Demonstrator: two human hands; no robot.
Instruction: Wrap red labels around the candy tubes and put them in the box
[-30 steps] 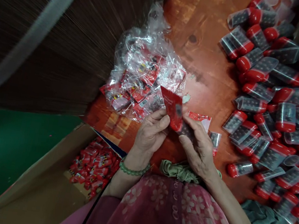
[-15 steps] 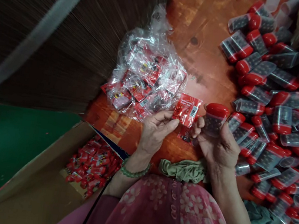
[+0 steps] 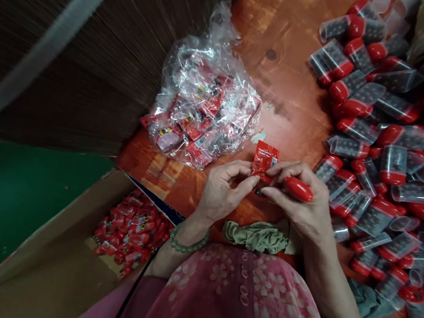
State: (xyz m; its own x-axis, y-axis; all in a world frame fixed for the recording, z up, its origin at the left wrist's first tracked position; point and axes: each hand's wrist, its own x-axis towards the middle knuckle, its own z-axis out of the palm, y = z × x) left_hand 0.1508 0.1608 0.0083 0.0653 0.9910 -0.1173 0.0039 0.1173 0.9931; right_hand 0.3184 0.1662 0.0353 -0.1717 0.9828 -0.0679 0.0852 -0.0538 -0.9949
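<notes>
My left hand [image 3: 227, 190] pinches the lower left edge of a small red printed packet [image 3: 264, 157] with a barcode. Close on its right, my right hand [image 3: 305, 199] is closed around a red-capped clear plastic container. Only the container's red cap [image 3: 298, 189] shows plainly; fingers and palm hide its body. The right thumb and fingertips also meet at the packet's lower right side, and a small dark bit shows there. A clear plastic bag [image 3: 212, 100] full of red packets lies on the table beyond my left hand.
Many red-capped clear containers [image 3: 394, 165] with dark dotted contents are heaped on the right of the orange-brown table [image 3: 291, 27]. A cardboard box [image 3: 59, 248] with red packets [image 3: 133, 229] stands lower left. A green cloth [image 3: 256, 236] lies at the table edge.
The packet was tilted, then turned flat to view, and is now lower between both hands. My right hand showed the container upright, then moved left to the packet, turning the container's cap sideways.
</notes>
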